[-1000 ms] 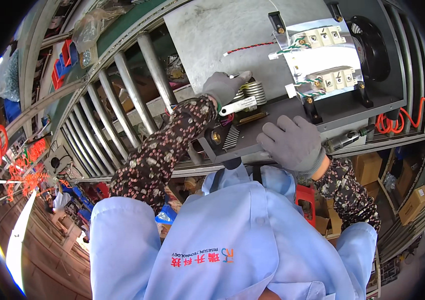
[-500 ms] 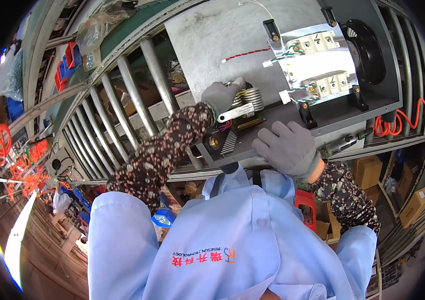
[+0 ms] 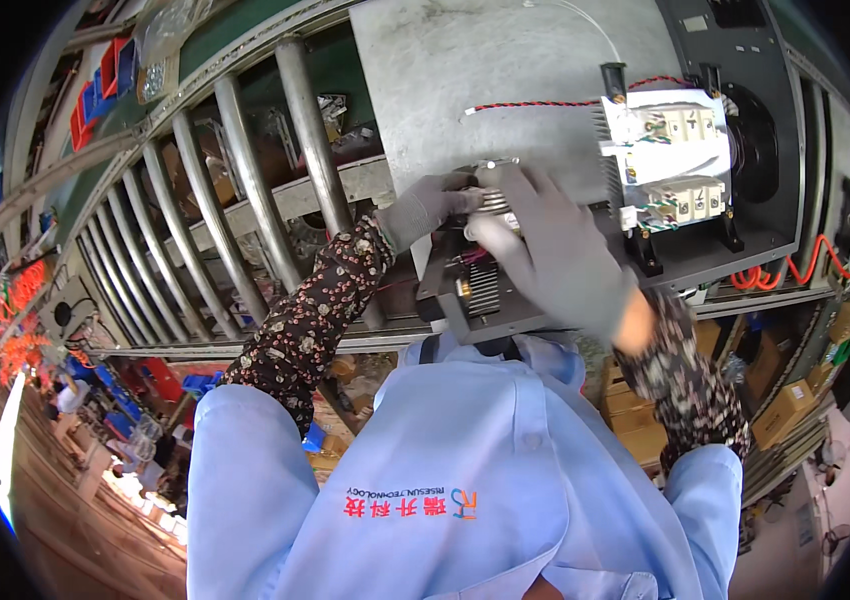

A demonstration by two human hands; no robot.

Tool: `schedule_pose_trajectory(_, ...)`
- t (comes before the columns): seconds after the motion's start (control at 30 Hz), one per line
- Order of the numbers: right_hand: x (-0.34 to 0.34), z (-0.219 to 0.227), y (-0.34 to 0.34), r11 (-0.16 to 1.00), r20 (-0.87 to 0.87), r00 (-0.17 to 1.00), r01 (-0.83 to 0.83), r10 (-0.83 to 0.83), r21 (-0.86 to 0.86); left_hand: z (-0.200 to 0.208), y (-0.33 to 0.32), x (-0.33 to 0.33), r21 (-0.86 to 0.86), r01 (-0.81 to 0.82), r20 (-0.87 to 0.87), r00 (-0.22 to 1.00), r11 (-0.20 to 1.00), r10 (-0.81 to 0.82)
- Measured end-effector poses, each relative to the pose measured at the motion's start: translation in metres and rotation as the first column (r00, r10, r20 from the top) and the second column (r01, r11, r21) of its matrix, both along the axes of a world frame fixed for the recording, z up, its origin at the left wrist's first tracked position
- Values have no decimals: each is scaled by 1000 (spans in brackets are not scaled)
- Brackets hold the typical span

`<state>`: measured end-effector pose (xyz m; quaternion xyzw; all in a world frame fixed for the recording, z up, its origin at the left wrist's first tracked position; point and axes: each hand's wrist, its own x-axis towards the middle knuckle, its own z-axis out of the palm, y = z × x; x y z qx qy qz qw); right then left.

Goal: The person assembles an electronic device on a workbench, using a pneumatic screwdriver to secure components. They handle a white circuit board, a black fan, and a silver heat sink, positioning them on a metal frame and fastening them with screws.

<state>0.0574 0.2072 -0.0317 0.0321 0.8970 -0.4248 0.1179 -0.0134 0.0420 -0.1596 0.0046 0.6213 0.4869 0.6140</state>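
My left hand (image 3: 427, 212), in a grey glove, has its fingers closed on the left side of a coil-like part (image 3: 494, 203) with stacked metal turns. My right hand (image 3: 570, 255), also gloved and blurred by motion, reaches over the same part from the right, thumb on the near side and fingers on the far side. Much of the coil is hidden between the hands. It sits at the left end of a dark grey metal chassis (image 3: 690, 270). Beside it near the chassis's front corner are black ribs (image 3: 485, 288) and a brass-coloured fitting (image 3: 464, 288).
Inside the chassis, a shiny plate (image 3: 680, 160) carries cream terminal blocks (image 3: 697, 203) between black brackets (image 3: 643, 252). A twisted red-black wire (image 3: 535, 104) lies on the metal sheet (image 3: 465, 60). Conveyor rollers (image 3: 310, 140) stand at left; a coiled red hose (image 3: 805, 262) hangs at right.
My right hand has moved from the chassis's front edge left and up onto the coil part. My left hand stays at the part. The view has shifted slightly, and the pale bar there is now covered.
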Motion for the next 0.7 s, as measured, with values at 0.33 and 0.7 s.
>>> schedule_pose_trajectory(0.33,-32,-82,-7,878,493,812,-445,312,179,88,-30,16,-142,328,-526,775,934,-352)
schedule_pose_trajectory(0.7,-25,-56,0,607,340,646,-762,683,228,125,-9,41,-396,234,-543,720,888,-433)
